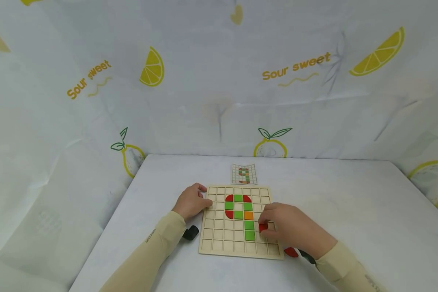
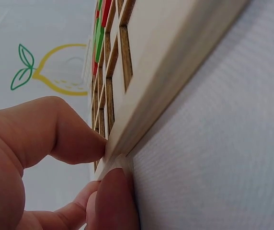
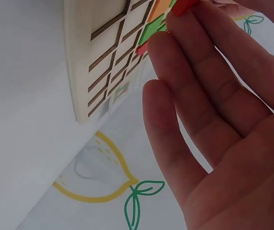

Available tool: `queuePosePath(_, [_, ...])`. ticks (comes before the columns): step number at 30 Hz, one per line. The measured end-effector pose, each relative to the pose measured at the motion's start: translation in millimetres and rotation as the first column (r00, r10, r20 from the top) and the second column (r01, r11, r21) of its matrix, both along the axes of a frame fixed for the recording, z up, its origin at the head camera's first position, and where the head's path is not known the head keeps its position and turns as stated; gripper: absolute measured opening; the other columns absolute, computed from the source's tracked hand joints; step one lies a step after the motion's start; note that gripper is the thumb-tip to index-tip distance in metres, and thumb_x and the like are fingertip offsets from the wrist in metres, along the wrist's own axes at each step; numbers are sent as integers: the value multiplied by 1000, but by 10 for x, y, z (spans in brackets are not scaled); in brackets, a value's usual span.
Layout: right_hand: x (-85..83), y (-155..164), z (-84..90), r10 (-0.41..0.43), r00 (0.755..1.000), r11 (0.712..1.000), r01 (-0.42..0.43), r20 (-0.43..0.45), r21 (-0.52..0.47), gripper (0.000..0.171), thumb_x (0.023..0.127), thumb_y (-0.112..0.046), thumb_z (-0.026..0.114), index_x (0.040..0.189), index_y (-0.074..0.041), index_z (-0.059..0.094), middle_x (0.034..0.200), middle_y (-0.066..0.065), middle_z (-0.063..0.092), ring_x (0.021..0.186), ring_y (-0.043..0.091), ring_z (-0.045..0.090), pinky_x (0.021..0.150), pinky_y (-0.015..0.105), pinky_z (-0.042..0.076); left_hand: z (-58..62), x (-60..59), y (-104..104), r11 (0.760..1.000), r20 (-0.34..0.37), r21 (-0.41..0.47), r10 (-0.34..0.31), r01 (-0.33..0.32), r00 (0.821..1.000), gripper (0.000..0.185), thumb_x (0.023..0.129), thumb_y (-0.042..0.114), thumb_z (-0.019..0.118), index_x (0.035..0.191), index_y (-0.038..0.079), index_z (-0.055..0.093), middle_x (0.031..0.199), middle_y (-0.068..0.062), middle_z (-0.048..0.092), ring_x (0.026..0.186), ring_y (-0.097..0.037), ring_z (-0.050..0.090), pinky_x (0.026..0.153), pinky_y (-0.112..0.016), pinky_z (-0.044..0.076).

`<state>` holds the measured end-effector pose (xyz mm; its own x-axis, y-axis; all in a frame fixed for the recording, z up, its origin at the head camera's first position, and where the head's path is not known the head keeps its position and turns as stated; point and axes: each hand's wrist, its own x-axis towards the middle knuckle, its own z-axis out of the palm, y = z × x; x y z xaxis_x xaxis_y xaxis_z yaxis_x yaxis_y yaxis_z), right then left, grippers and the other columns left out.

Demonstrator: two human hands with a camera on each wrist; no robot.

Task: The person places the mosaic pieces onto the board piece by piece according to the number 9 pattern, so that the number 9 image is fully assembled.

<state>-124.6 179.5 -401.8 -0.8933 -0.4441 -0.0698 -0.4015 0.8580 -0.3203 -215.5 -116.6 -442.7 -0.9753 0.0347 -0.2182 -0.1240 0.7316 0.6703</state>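
A square wooden grid board (image 1: 217,245) lies on the table, with red, green and orange pieces set in its cells like a figure 9. At its upper left edge, my left hand (image 1: 191,201) pinches the rim between thumb and finger, as the left wrist view shows up close. Over the board's right side, my right hand (image 1: 292,228) holds a red piece (image 1: 263,228) between thumb and fingertips. Only a bit of that red piece (image 3: 184,5) shows in the right wrist view. The lower green piece (image 1: 250,235) sits left of the right fingertips.
Behind the board lies a pattern card (image 1: 235,175) with a similar coloured figure. Another red piece (image 1: 291,252) with a curved edge rests on the white table (image 1: 350,202) by the board's lower right corner. A lemon-print cloth (image 1: 211,113) hangs behind.
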Motion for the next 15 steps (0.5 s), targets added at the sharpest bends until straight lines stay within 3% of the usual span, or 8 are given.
queuePosePath(7, [45, -127, -40, 120, 991, 993, -120, -51, 6, 15, 87, -32, 91, 96, -26, 81, 90, -20, 63, 83, -1, 52, 79, 28, 56, -4, 5, 12, 1000, 11, -5, 6, -6, 1000, 46, 90, 25, 81, 131, 12, 65, 103, -5, 62, 90, -22, 58, 74, -33, 45])
queuePosePath(15, [91, -244, -85, 209, 972, 978, -211, -109, -1, 14, 86, -22, 85, 82, -27, 73, 80, -18, 55, 76, 1, 47, 71, 24, 47, 21, 8, 7, 1000, 3, -3, 6, -6, 1000, 46, 89, 25, 81, 131, 11, 65, 103, -5, 62, 89, -22, 58, 73, -32, 45])
